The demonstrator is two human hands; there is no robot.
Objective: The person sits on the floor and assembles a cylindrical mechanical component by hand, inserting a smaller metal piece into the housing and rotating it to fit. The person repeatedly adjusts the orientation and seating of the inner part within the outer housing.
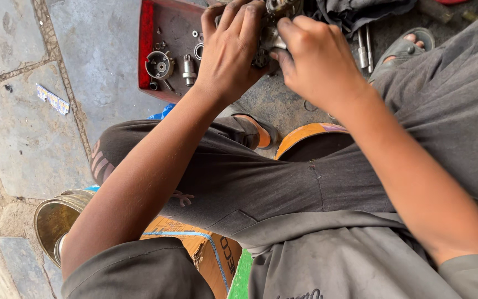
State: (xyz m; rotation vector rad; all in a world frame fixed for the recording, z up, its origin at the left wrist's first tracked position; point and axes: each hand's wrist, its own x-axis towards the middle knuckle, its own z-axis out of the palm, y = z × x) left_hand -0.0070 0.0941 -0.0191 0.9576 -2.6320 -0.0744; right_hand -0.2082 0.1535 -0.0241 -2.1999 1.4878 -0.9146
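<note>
Left hand (230, 50): fingers curled tight around the metal part (272, 30).
Right hand (316, 61): closed on the same part.
Metal part: grey, greasy, held above the red tray (172, 33).

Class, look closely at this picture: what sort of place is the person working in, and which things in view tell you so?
Probably an informal roadside or courtyard repair spot. The person sits over a stone-paved floor, both hands on a grimy metal part, beside a red tray of small machine parts and loose tools lying on the ground.

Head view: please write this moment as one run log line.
left hand: grips metal part | right hand: grips same part | red tray: small parts inside
</note>
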